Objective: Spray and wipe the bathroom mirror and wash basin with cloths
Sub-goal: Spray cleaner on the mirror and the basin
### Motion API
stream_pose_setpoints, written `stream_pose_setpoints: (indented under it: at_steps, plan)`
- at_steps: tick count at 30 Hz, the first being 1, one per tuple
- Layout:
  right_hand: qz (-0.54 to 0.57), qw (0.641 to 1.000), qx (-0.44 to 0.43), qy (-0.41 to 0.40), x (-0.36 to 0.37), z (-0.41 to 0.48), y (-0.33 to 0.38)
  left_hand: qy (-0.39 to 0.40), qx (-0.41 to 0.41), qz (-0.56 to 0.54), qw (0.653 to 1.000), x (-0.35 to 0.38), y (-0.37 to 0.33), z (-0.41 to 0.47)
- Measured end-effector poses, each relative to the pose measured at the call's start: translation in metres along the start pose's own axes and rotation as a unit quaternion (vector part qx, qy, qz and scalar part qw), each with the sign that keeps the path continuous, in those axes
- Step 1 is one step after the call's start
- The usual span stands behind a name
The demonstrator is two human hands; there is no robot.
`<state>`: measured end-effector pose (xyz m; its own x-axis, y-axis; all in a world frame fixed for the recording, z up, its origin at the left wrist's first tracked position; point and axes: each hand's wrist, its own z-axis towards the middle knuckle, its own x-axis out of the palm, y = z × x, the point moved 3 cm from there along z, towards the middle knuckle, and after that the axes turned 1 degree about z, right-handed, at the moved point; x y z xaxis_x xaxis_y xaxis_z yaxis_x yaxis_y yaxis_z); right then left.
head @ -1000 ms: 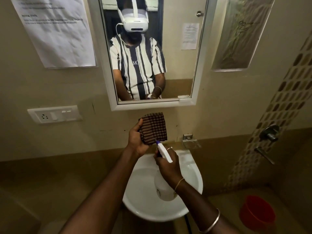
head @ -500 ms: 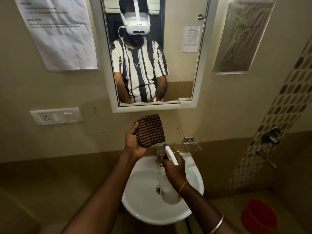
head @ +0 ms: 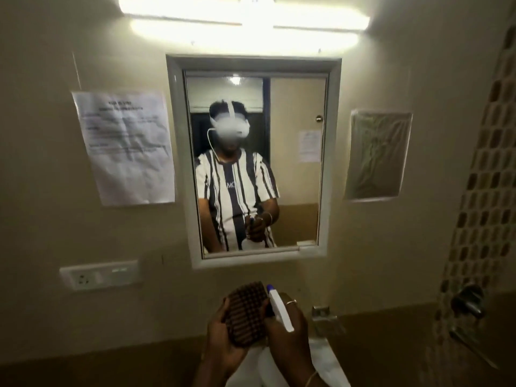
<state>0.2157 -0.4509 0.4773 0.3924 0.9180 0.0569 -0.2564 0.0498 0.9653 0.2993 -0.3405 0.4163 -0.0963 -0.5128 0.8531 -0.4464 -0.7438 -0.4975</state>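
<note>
Wall point(head: 83, 317): beige above, darker brown band low down; a strip of small mosaic tiles point(head: 480, 213) runs down the right side.

Mirror point(head: 254, 160): white-framed, upright, centred on the wall under a lit tube light point(head: 245, 22). It reflects a person in a striped shirt wearing a white headset.

Paper notice point(head: 125, 146): creased, stuck to the wall just left of the mirror. A second sheet in a plastic sleeve point(head: 377, 155) hangs to the mirror's right.

Basin point(head: 329, 361): white, only partly in view at the bottom edge, mostly covered by the two forearms.

Switch plate point(head: 100, 275): white, with one socket, low on the wall to the left.

Taps point(head: 469, 300): metal fittings on the tiled strip at right (blurred, so their form is uncertain); another small metal fitting point(head: 324, 314) sits just above the basin.

Left hand point(head: 223, 342): raised in front of the wall below the mirror, palm turned inward, fingers and thumb wrapped around a bunched checked cloth point(head: 245, 314).

Right hand point(head: 287, 333): raised just beside the left, knuckles toward the camera, closed round the neck of a spray bottle point(head: 279, 308); ring on one finger, thin bangle at the wrist. The bottle's white head with its blue tip points up toward the mirror and touches the cloth's right edge.
</note>
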Motion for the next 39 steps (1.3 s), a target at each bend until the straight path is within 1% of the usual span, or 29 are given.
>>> stream_pose_setpoints:
  at_steps: [3, 5, 8, 10, 13, 16, 18, 20, 22, 26, 33, 39]
  plan:
    - [0.032, 0.999, 0.005, 0.002, 0.014, 0.016, 0.036, -0.003, 0.017, -0.018, 1.000, 0.015, -0.005, -0.007]
    - [0.063, 0.998, -0.010, 0.014, 0.025, 0.026, 0.068, -0.012, 0.022, -0.036, 0.999, 0.029, -0.018, -0.010]
    - [0.109, 0.992, -0.037, 0.054, 0.042, 0.036, 0.120, -0.046, 0.044, -0.028, 0.998, 0.036, -0.047, -0.008]
    - [0.126, 0.987, -0.056, 0.079, 0.054, 0.045, 0.154, -0.059, 0.041, -0.016, 0.997, 0.037, -0.063, -0.010]
    - [0.117, 0.983, -0.111, 0.084, 0.071, 0.060, 0.195, -0.077, 0.043, -0.005, 0.996, 0.035, -0.075, -0.016]
    - [0.103, 0.983, -0.136, 0.068, 0.083, 0.069, 0.227, -0.085, 0.047, -0.003, 0.995, 0.038, -0.076, -0.022]
    - [0.096, 0.982, -0.156, 0.053, 0.086, 0.072, 0.243, -0.077, 0.058, -0.001, 0.995, 0.042, -0.077, -0.026]
    - [0.077, 0.982, -0.170, 0.036, 0.087, 0.076, 0.254, -0.070, 0.080, 0.005, 0.994, 0.047, -0.084, -0.027]
    - [0.054, 0.984, -0.166, 0.022, 0.085, 0.079, 0.261, -0.057, 0.111, 0.011, 0.992, 0.058, -0.093, -0.028]
    - [0.025, 0.983, -0.178, 0.029, 0.077, 0.081, 0.272, -0.015, 0.153, 0.033, 0.988, 0.085, -0.120, -0.030]
    - [0.010, 0.984, -0.176, 0.039, 0.082, 0.084, 0.281, 0.052, 0.191, 0.036, 0.980, 0.119, -0.150, -0.030]
    - [0.001, 0.983, -0.179, 0.024, 0.086, 0.086, 0.284, 0.067, 0.204, 0.033, 0.976, 0.130, -0.162, -0.027]
